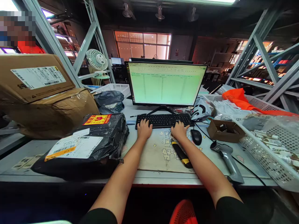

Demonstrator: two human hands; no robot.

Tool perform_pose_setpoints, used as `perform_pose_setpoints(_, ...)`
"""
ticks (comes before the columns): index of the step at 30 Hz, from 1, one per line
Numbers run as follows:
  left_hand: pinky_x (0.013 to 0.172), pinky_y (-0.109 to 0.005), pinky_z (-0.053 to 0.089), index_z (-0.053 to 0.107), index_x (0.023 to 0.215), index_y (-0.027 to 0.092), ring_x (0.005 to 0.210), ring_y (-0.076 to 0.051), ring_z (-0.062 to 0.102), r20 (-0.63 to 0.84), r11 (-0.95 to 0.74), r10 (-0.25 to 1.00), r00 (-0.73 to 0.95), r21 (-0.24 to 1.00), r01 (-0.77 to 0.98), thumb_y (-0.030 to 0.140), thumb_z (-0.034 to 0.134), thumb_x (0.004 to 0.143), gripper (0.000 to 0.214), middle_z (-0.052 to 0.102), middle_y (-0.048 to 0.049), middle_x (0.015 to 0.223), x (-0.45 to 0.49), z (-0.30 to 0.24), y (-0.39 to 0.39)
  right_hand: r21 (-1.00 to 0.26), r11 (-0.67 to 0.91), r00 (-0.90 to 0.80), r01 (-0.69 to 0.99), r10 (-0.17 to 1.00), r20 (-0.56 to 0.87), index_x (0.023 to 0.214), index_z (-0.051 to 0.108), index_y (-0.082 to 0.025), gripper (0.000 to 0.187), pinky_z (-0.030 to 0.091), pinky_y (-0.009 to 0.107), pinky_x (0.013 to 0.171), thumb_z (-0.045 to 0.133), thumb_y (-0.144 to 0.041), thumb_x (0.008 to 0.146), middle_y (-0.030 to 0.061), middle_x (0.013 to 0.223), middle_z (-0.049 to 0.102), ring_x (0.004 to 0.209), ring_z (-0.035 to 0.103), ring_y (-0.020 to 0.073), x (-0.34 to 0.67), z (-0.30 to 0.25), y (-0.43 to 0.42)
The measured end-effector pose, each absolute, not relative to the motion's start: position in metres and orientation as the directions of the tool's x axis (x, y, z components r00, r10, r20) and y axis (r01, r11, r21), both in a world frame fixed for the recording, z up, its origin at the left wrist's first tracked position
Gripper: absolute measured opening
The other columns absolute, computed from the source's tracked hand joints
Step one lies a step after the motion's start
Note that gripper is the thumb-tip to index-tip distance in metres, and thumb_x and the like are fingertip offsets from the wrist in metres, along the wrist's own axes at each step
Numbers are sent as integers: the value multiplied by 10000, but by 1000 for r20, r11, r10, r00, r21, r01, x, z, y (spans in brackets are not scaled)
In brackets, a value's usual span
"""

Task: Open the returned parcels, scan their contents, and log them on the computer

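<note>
My left hand (144, 128) rests on the left part of a black keyboard (161, 119), its fingers spread over the keys. At the keyboard's lower right lies my right hand (180, 130), fingers apart, thumb pointing right. Neither hand holds anything. Behind the keyboard stands a monitor (163, 84) with a spreadsheet on its screen. Just right of my right hand is a black mouse (196, 137). A black and yellow utility knife (181, 154) lies under and beside my right forearm. Further right, a grey barcode scanner (225, 155) lies on the desk mat (154, 155).
A black-wrapped parcel (109, 137) sits close to my left arm, with cardboard boxes (63, 109) stacked behind it. On the right are a small open carton (224, 132) and white plastic baskets (261, 155). A fan (97, 59) stands back left. Another person (30, 46) is at far left.
</note>
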State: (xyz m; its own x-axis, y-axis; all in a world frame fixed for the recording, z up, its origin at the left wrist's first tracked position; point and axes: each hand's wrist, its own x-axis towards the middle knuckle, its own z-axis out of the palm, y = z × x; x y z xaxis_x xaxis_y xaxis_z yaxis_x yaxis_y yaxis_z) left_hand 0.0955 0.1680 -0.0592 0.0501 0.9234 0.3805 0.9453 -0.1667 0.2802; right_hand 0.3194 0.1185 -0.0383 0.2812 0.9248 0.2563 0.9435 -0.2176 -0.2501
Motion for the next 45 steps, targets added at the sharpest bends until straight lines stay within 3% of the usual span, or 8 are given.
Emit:
perform_pose_setpoints(17,1299,-556,285,575,1523,145,1578,-312,339,387,-178,920,53,295,939,371,413,1071,531,458,-130,1661,95,-60,166,-235,-207,259,950,941,219,1586,460,-76,646,97,737,1270,434,-326,990,200,1700,370,1567,278,360,322,-49,125)
perform_pose_setpoints(25,1303,-549,281,568,1532,146,1581,-309,332,386,-180,921,49,311,933,386,416,1065,547,447,-130,1668,94,-62,167,-212,-208,251,955,946,203,1596,453,-87,654,54,768,1255,416,-346,997,214,1709,346,1575,267,370,324,-52,129)
perform_pose_setpoints(34,1309,-548,258,558,1543,147,1589,-310,309,381,-187,923,54,320,929,384,406,1075,546,436,-131,1675,94,-61,165,-232,-209,261,950,939,225,1580,476,-96,630,152,779,1237,420,-328,997,205,1700,358,1572,268,360,323,-50,128)
perform_pose_setpoints(37,1310,-552,251,553,1547,152,1593,-315,303,373,-176,927,45,326,929,385,408,1078,544,428,-136,1678,95,-60,165,-190,-192,246,963,914,323,1546,519,-96,593,158,782,1230,406,-307,1003,210,1684,385,1569,274,362,330,-37,122)
perform_pose_setpoints(40,1309,-564,245,538,1561,155,1601,-324,289,364,-174,930,45,330,928,396,410,1080,553,413,-146,1685,96,-60,167,-95,-227,246,969,914,323,1397,656,-91,513,168,784,1221,436,-322,996,225,1590,504,1498,376,388,351,-27,108)
perform_pose_setpoints(42,1309,-575,240,526,1569,143,1604,-335,280,362,-178,931,49,333,926,409,410,1079,569,403,-154,1690,96,-61,169,-35,-272,270,962,918,289,1324,704,-90,485,213,762,1217,461,-346,990,231,1542,550,1449,438,397,372,-26,95)
perform_pose_setpoints(45,1311,-585,224,519,1573,131,1606,-350,271,369,-186,928,52,338,923,424,408,1076,588,385,-164,1698,96,-63,171,-34,-352,349,935,904,247,1393,668,-80,531,370,657,1180,463,-364,994,251,1567,519,1421,491,406,401,-35,72)
